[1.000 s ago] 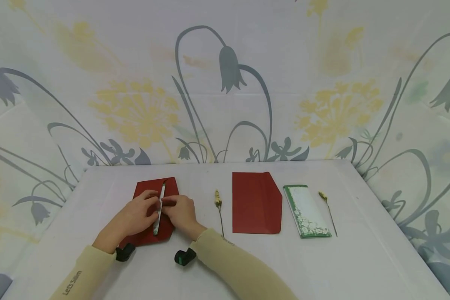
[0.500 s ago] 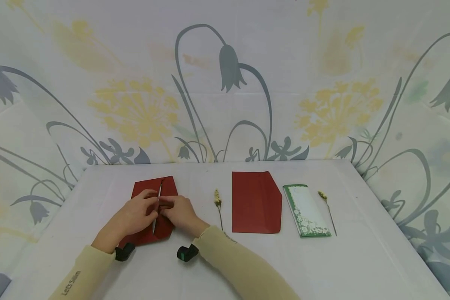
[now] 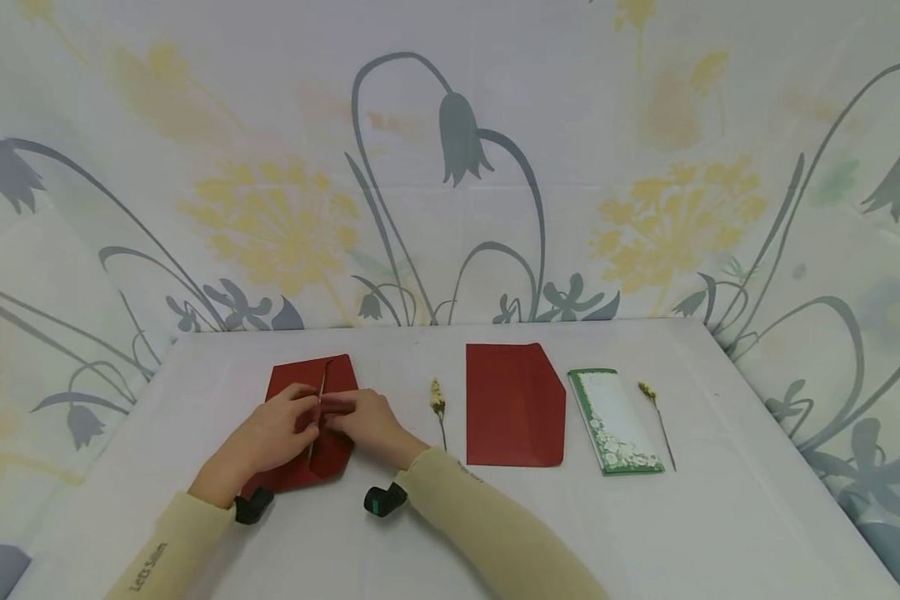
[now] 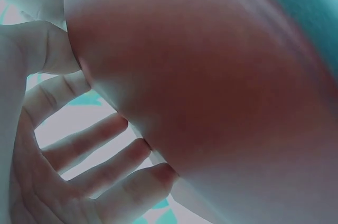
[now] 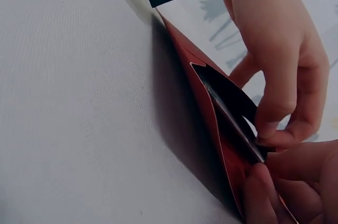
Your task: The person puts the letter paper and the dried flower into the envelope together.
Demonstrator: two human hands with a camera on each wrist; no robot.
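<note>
A red envelope (image 3: 307, 375) lies at the left of the table, its mouth parted in the right wrist view. A folded card (image 5: 237, 123) sits inside it, only a narrow edge showing. My left hand (image 3: 273, 432) holds the envelope's left part at the mouth, fingers bent; its wrist view shows the fingers (image 4: 121, 187) along the envelope's edge. From the right, my right hand (image 3: 369, 423) pinches at the card's edge between thumb and finger (image 5: 296, 163). The fingers partly hide where card and envelope meet.
Right of the hands lie a dried yellow flower (image 3: 438, 398), a second red envelope (image 3: 515, 404), a green-and-white floral card (image 3: 618, 421) and another dried flower (image 3: 648, 393). A patterned cloth (image 3: 457, 250) hangs behind the white table (image 3: 645, 533).
The card's white face has turned and sunk from view between the hands; only a thin edge remains visible. The right forearm has shifted slightly right; the left hand stays nearly in place.
</note>
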